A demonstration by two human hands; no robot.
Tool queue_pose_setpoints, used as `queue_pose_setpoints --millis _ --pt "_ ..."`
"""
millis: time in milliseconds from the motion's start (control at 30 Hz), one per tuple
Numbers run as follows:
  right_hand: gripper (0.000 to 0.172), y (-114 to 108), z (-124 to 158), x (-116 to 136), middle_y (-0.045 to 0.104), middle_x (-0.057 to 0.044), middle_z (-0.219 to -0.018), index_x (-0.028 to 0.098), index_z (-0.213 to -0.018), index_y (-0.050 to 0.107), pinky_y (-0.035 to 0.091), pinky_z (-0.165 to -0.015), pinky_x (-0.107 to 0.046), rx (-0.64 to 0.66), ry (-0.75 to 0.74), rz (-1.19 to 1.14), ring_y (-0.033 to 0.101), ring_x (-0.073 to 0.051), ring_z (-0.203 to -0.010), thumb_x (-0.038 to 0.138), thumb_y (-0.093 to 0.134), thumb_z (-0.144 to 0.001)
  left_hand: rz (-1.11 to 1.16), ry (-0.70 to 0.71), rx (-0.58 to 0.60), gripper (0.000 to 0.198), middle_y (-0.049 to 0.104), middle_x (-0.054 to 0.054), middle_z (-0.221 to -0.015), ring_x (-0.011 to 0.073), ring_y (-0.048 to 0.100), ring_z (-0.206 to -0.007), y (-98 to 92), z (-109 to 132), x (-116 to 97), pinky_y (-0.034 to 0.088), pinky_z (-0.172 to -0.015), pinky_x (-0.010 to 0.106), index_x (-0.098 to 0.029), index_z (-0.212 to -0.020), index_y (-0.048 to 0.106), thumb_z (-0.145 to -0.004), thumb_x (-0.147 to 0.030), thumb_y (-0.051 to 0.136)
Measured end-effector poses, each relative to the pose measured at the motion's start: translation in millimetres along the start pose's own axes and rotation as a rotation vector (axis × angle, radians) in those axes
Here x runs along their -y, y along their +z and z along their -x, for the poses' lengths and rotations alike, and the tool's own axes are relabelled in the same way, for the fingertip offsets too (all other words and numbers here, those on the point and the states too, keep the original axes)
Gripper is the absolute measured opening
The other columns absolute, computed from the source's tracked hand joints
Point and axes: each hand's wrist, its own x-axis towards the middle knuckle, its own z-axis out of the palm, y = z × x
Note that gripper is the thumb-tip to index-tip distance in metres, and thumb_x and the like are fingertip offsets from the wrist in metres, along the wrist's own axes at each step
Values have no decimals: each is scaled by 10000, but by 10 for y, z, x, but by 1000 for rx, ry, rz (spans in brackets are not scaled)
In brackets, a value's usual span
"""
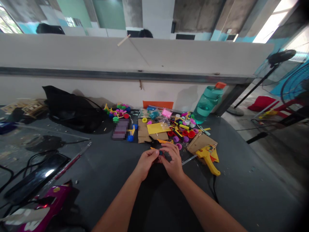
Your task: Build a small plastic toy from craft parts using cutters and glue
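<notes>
My left hand [146, 162] and my right hand [173, 161] meet over the near middle of the dark table, fingertips pinched together. Between them is a small dark teal piece [160, 152], mostly covered by the fingers, so its kind does not show. A thin orange-yellow strip [152, 148] sticks out by the left fingertips. Just beyond the hands lie black-handled pliers or cutters [152, 140] and an orange stick-like piece [165, 141]. To the right of my right hand rests a yellow hot glue gun [208, 158] on its side.
Behind the hands spread brown cardboard [142, 130], yellow card [158, 128] and many coloured bottle caps [185, 133]. A teal water bottle [208, 102] stands against the partition. Leftward are a phone [120, 130], a black bag [70, 109] and a magenta power strip [56, 201] with cables.
</notes>
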Motion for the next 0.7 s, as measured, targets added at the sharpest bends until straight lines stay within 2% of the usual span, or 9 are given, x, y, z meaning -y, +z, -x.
queue_pose_setpoints --millis 233,433,567,700 --pt "211 -6 -9 14 607 -67 -1055 228 -969 616 382 -923 -438 74 -30 4 497 -233 -1068 209 590 -760 -52 5 -4 199 593 10 -649 108 518 -629 -22 1 -10 400 -656 237 -128 -677 632 -688 -320 683" --pt "148 11 -2 -24 610 -60 -1020 217 -860 595 399 -900 -423 8 17 -23 511 -226 -1030 205 641 -720 15 -9 -8 230 571 -1 -629 98 503 -603 -3 4 3 403 -642 237 -129 -664 631 -695 -353 672" --pt "224 -1 -5 4 602 -69 -1047 217 -937 591 391 -910 -432 47 -10 -27 507 -231 -1046 227 643 -719 1 -2 -10 212 562 -11 -614 96 507 -604 -11 1 -5 395 -637 229 -132 -640 613 -671 -323 698" --pt "165 -14 -9 5 610 -63 -1043 229 -913 619 377 -927 -439 56 -30 -15 498 -229 -1066 221 619 -748 37 -4 -14 222 563 -12 -619 88 499 -591 -11 1 11 402 -631 230 -132 -669 632 -675 -345 693"
